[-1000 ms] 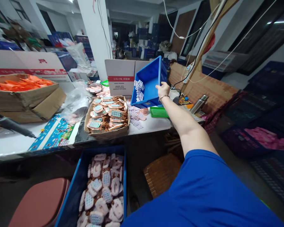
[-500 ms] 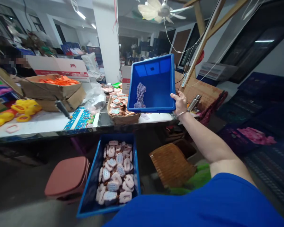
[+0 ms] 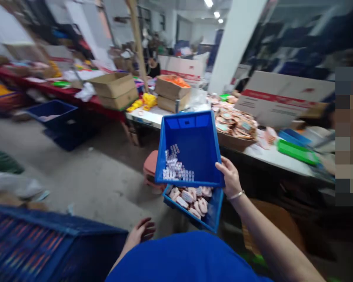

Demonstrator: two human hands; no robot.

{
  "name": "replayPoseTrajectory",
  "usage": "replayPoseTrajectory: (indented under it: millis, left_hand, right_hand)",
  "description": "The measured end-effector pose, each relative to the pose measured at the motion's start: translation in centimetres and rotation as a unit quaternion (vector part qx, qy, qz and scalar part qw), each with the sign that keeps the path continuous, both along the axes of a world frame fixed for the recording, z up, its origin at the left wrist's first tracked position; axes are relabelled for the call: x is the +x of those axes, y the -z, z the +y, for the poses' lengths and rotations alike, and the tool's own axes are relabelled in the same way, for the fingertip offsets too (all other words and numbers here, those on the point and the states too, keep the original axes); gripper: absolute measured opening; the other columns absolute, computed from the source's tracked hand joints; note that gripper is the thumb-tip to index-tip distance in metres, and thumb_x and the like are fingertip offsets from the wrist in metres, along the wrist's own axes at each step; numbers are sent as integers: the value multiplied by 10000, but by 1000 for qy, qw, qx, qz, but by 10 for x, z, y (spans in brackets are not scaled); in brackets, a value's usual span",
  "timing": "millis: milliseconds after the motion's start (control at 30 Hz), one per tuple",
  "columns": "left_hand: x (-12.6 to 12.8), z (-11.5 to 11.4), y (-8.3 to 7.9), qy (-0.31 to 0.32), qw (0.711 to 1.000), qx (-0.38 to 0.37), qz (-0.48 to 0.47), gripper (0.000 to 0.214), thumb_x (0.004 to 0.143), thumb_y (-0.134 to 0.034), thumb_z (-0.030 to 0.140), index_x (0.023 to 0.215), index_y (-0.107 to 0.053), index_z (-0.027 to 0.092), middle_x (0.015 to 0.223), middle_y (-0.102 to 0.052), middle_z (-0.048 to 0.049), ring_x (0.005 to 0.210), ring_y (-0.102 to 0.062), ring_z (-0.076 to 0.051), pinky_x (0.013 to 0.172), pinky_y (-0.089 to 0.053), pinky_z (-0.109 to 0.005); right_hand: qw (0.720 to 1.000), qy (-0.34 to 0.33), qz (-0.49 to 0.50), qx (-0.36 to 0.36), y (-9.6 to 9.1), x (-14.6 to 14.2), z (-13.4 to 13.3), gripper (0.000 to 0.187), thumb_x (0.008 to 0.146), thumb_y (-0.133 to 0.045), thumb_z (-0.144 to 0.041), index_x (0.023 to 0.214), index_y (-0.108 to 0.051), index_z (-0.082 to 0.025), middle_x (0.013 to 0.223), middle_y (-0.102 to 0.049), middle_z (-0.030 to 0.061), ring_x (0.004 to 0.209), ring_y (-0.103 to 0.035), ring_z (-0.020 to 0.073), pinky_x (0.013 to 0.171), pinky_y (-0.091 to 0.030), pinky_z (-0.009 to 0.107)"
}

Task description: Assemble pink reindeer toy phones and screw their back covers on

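Observation:
My right hand [image 3: 231, 176] grips the right rim of a blue plastic bin [image 3: 194, 149], holding it up in front of me with its opening tilted toward me. Small pale purple keypad-like pieces [image 3: 173, 168] are gathered at the bin's lower left. Low at my left side, my left hand [image 3: 141, 230] holds nothing, its fingers loosely bent and a little apart. Below the held bin stands another blue bin [image 3: 216, 215] with pinkish-white pieces [image 3: 191, 199] in it, partly covered from view.
A worktable [image 3: 148, 117] carries cardboard boxes [image 3: 172, 94], yellow parts and a pile of pinkish pieces [image 3: 235, 121]. Under the held bin's left side is a pink stool [image 3: 151, 166]. Dark blue crates [image 3: 100, 243] fill the lower left. A wooden stool [image 3: 273, 223] stands at right.
My view has swung to the left. The held bin is lower, and its purple pieces have spread along the bottom edge. My left hand has come into view.

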State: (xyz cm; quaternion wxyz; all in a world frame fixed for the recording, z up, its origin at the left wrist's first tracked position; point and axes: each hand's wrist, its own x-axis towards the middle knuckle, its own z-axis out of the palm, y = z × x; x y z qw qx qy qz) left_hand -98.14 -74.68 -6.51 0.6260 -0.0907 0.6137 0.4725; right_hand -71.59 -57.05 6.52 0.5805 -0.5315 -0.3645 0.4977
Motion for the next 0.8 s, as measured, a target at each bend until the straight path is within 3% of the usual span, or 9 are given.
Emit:
replayPoseTrajectory:
  millis: [100,233,333,433,533,667,800]
  left_hand:
    - [14,0,9,-66,997,20,-47,164,892,-541,66,920,-698,106,815,-718,-140,614,-706,-225,529,-506,-289]
    - [19,0,12,-165,983,23,-83,270,963,-475,317,902,-672,143,831,-731,-192,684,-736,-290,543,-551,-353]
    - [-2,-5,14,-227,969,-2,-99,380,935,-497,481,912,-627,124,776,-712,-208,676,-736,-308,551,-576,-345]
    - [-39,1,18,-278,954,-21,-113,272,896,-595,380,969,-590,118,708,-698,-169,637,-730,-300,576,-597,-325]
    - [-87,23,20,-308,943,-23,-126,210,852,-644,219,1034,-590,130,677,-695,-99,606,-722,-264,567,-603,-291]
    - [-157,57,12,-327,936,-23,-129,257,794,-644,133,1050,-617,127,662,-689,-71,507,-683,-233,463,-566,-275]
    - [-209,75,1,-366,925,-31,-102,224,786,-613,128,1010,-617,144,605,-650,-25,443,-636,-190,473,-555,-267]
  right_hand:
    - [992,-106,21,-59,43,-52,-10,470,507,-819,-393,915,-642,-240,629,-574,-45,576,-528,140,591,-457,296]
    - [965,-227,41,-127,94,-123,-27,478,472,-820,-416,863,-636,-211,537,-445,-78,500,-442,113,534,-394,275]
    - [939,-299,51,-161,115,-173,-33,474,448,-814,-399,828,-620,-192,513,-395,-92,487,-399,93,527,-346,253]
    - [917,-357,53,-169,124,-221,-24,475,453,-804,-385,832,-595,-189,516,-386,-97,498,-386,86,538,-328,240]
    - [904,-397,45,-156,126,-269,0,498,477,-795,-369,885,-574,-189,525,-367,-110,504,-361,76,538,-307,226]
    - [885,-447,28,-129,120,-333,36,518,522,-794,-420,909,-527,-203,534,-378,-116,492,-355,71,530,-304,222]
    - [858,-502,4,-110,113,-389,57,583,547,-806,-491,955,-492,-218,567,-471,-102,502,-415,80,538,-335,225]
